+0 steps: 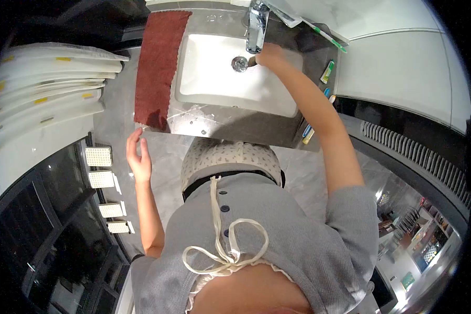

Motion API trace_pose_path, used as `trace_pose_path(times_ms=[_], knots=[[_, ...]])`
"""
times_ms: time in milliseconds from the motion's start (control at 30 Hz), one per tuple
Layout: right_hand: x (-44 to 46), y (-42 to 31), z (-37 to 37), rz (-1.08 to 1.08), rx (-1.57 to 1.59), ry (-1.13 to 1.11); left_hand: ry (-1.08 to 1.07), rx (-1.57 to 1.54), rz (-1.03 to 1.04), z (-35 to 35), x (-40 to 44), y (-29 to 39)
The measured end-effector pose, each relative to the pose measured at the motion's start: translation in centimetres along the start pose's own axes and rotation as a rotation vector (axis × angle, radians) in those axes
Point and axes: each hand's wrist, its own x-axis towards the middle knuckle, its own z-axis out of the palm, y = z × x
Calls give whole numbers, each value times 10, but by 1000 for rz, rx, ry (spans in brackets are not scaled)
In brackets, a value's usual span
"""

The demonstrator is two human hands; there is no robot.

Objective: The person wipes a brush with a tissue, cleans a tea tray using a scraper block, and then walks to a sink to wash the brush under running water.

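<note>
My right hand point(270, 54) is inside the white sink basin point(204, 78), just below the chrome faucet point(257, 31) and beside the round metal drain point(239, 64). Its fingers are blurred and partly hidden, so whether they hold anything does not show. A small dark patch lies between the hand and the drain; I cannot make out what it is. My left hand point(139, 158) hangs at the counter's front left corner with its fingers stretched out and nothing in them. Its fingertips are close to the lower end of a dark red towel point(159, 63) spread on the counter.
On the grey counter's right side lie a green-and-white toothbrush point(324, 38), a green tube point(327, 72) and several small items near the edge. Water spots mark the counter front point(196, 123). A pale curtain point(52, 78) hangs at the left; a ribbed radiator-like strip point(418, 157) runs at the right.
</note>
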Motion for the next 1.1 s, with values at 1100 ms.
trace_pose_path(times_ms=[1100], knots=[[-45,18,17,125,123,-170,-82,-16,37,8,10,-4]])
